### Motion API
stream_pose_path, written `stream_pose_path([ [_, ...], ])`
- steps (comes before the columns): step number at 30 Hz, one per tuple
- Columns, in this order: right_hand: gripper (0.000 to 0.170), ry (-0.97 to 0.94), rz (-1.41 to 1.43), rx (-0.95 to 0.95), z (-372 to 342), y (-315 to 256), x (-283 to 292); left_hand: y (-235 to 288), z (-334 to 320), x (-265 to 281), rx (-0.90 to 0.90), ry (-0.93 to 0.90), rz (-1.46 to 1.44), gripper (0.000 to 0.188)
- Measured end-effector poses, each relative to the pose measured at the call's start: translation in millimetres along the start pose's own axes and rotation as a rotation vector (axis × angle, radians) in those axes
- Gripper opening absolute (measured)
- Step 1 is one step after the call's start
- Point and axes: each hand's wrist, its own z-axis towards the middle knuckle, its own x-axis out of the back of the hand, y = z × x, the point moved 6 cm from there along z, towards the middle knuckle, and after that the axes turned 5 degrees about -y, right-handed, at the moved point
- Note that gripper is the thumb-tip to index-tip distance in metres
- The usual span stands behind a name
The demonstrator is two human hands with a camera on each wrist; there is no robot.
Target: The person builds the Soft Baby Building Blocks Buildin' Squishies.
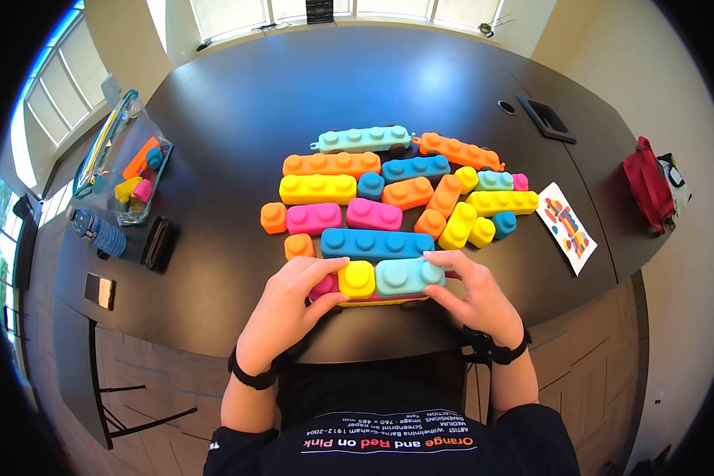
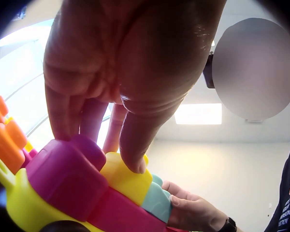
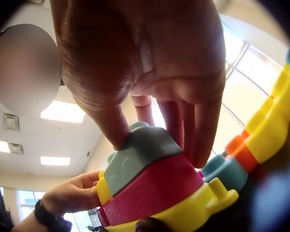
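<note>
A wheeled yellow base (image 2: 26, 203) with a hook at its end carries a long dark pink block (image 3: 157, 186). On top of that sit a magenta block (image 2: 67, 176), a small yellow block (image 1: 357, 279) and a light teal block (image 1: 410, 276), side by side. My left hand (image 1: 301, 289) pinches the yellow block, thumb on the near side and fingers behind, arching over the magenta one. At the other end my right hand (image 1: 474, 289) grips the light teal block between thumb and fingers. The palms hide part of the stack in both wrist views.
Just beyond the stack lie a long blue block (image 1: 377, 243) and many loose coloured blocks. Two linked wheeled pieces, teal (image 1: 363, 140) and orange (image 1: 458, 151), stand behind. A picture card (image 1: 567, 230) lies right; a clear bag (image 1: 127, 174) and water bottle (image 1: 97, 232) stand left.
</note>
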Motion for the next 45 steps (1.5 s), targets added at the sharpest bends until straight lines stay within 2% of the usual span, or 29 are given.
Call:
stream_pose_path([
  [3, 0.046, -0.020, -0.037, 0.014, -1, -1, 2, 0, -1, -1, -0.011, 0.014, -0.003, 0.050],
  [5, 0.051, -0.163, -0.103, -0.106, -2, 0, 2, -1, -1, 1, -0.016, 0.023, -0.004, 0.050],
  [8, 0.054, -0.191, -0.163, -0.104, -2, -4, 4, 1, 2, 9, -0.074, 0.020, 0.044, 0.045],
  [10, 0.053, -0.156, -0.156, -0.062, -2, -3, 2, -6, 9, 23, -0.116, -0.053, -0.054, 0.049],
  [13, 0.052, -0.110, -0.135, 0.005, -1, -4, 1, -38, 27, 59, 0.004, 0.077, 0.003, 0.051],
  [16, 0.052, -0.097, -0.123, 0.034, 0, -5, 1, -84, 46, 70, 0.059, 0.004, 0.280, 0.058],
  [18, 0.052, -0.097, -0.125, 0.035, 0, -6, 1, -118, 53, 62, 0.054, -0.017, 0.305, 0.058],
  [21, 0.051, -0.110, -0.129, -0.006, 0, -6, 0, -139, 57, 60, 0.081, -0.061, 0.356, 0.056],
  [23, 0.051, -0.076, -0.125, 0.053, 0, -7, -1, -133, 57, 60, 0.115, -0.088, 0.380, 0.055],
  [24, 0.051, -0.076, -0.125, 0.052, 0, -9, 0, -127, 55, 66, 0.104, -0.015, 0.360, 0.053],
  [25, 0.052, -0.114, -0.135, -0.006, 1, -8, 0, -113, 53, 73, 0.093, 0.059, 0.341, 0.051],
  [26, 0.054, -0.152, -0.145, -0.065, 1, -7, -1, -95, 52, 73, 0.093, 0.058, 0.342, 0.051],
  [28, 0.054, -0.151, -0.138, -0.057, 2, -8, -2, -41, 46, 75, -0.053, 0.299, 0.130, 0.049],
  [31, 0.053, -0.139, -0.120, -0.029, 4, -9, -4, 5, 37, 39, -0.203, 0.214, -0.162, 0.052],
  [33, 0.052, -0.127, -0.109, -0.009, 5, -8, -6, 35, 34, 19, -0.274, 0.060, -0.111, 0.056],
  [36, 0.052, -0.107, -0.122, 0.029, 5, -9, -6, 36, 31, -7, -0.292, 0.010, -0.117, 0.055],
  [45, 0.053, -0.118, -0.122, 0.017, 6, -10, -6, 24, 26, -21, -0.249, 0.027, -0.094, 0.055],
])
